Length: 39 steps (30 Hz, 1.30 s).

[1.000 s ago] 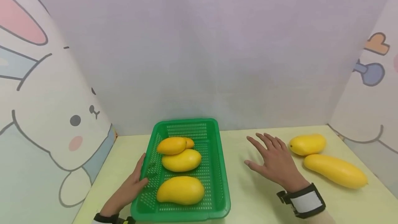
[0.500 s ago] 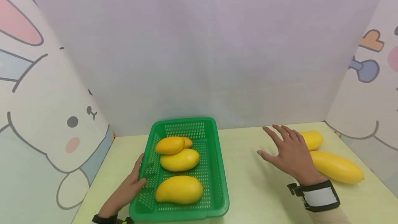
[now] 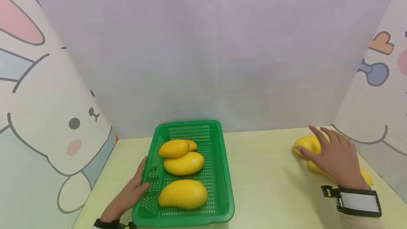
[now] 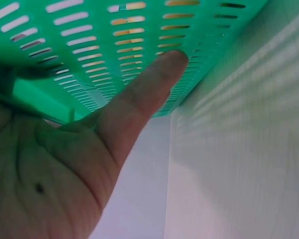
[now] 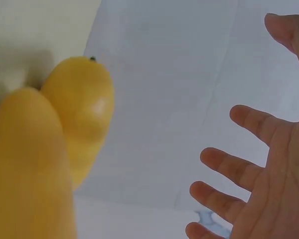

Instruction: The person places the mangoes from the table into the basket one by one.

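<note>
On the left of the table stands a green slotted plastic basket. My left hand holds its left side, thumb at the rim; in the left wrist view the fingers lie along the outside of the slotted wall. My right hand is at the far right, fingers spread and slightly bent, over two yellow fruits. One is a shorter oblong fruit with a dark stem spot; the other is a long fruit, partly hidden by the hand. Nothing lies between the right fingers in the right wrist view.
Several yellow mangoes lie in the basket: a large mango at the front, a medium mango behind it and smaller ones farther back. A pale wall rises behind the pale yellow table, with cartoon-printed panels at both sides.
My right hand has moved right, from bare table beside the fruits to over them. The left hand and the basket stay as they were.
</note>
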Available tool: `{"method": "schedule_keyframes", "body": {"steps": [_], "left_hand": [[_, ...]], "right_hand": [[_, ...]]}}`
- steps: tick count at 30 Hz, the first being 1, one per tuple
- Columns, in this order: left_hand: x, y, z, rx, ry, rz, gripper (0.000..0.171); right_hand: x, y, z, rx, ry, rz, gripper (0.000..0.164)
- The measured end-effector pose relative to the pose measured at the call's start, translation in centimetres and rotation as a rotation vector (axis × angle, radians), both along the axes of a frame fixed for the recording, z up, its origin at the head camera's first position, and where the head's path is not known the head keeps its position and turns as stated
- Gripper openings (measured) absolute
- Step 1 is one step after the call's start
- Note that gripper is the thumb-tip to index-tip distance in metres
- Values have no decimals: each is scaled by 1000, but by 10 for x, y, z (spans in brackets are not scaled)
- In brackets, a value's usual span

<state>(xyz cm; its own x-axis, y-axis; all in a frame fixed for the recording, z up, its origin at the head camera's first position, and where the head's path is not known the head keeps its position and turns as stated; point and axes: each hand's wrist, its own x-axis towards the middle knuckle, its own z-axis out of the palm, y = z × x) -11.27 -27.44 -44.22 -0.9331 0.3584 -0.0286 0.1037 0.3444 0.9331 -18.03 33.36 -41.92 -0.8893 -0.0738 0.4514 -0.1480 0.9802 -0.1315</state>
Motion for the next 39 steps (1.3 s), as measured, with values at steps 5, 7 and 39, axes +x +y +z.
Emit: {"method": "schedule_keyframes", "body": {"steps": [5,7,39], "left_hand": [[-2,-2,-1,14,-23,-6,79],[-2,-2,-1,18,-33,-13,79],[-3,-4,-5,19,-56,-2,80]], "right_hand": [[4,25,-6,-29,-92,-73,89],[6,31,-9,-35,-107,-83,89],[10,62,-19,-29,-168,-177,92]]}}
